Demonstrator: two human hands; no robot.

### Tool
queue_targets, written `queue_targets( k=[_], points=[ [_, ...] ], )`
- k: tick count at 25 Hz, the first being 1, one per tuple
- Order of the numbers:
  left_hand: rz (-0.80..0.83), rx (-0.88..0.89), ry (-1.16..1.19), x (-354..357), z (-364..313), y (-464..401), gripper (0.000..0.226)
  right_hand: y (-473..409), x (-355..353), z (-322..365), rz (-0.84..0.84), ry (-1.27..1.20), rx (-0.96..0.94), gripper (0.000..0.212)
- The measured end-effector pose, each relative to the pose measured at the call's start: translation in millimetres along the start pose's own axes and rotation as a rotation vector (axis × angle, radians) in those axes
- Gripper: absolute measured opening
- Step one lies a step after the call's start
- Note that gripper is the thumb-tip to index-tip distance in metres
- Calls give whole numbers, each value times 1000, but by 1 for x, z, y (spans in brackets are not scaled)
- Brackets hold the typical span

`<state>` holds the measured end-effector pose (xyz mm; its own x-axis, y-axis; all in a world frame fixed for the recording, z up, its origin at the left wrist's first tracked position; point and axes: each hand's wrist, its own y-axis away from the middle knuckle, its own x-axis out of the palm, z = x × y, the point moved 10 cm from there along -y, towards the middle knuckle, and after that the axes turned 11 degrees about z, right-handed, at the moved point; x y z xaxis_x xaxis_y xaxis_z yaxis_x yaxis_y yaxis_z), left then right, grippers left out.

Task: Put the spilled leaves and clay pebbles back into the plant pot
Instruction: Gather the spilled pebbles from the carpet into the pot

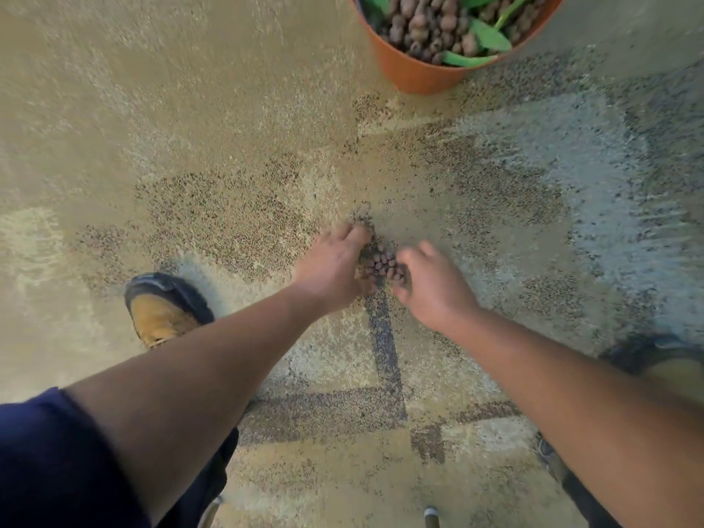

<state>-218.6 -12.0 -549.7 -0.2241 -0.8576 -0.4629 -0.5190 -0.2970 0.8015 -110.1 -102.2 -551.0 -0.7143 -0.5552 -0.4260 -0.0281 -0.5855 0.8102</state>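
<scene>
A small heap of brown clay pebbles (381,264) lies between my two hands, low over the speckled floor. My left hand (332,268) cups the heap from the left, fingers curled around it. From the right, my right hand (432,285) presses against the same heap with bent fingers. Both hands hold the pebbles together between them. The orange plant pot (415,72) stands at the top right, filled with clay pebbles and several green leaves (489,36). No loose leaves show on the floor.
The floor is rough tan and grey concrete (190,127) with dark patches. My left boot (164,310) stands beside my left forearm, and my right shoe (655,356) is at the right edge.
</scene>
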Motion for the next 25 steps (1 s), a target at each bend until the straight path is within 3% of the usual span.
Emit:
queue_targets(
  k=[4,12,20,25],
  points=[
    [31,52,-88,12,-7,-6,72,-3,1,3,-17,35,-10,16],
    [-32,209,18,4,-36,-5,14,-12,-11,9,-58,-6,-32,11],
    [-64,231,114,-1,-31,-3,19,-8,-11,12,-94,62,-91,23],
    [-139,104,368,-7,-10,-1,18,-8,-10,16,-104,98,-97,20]
  ],
)
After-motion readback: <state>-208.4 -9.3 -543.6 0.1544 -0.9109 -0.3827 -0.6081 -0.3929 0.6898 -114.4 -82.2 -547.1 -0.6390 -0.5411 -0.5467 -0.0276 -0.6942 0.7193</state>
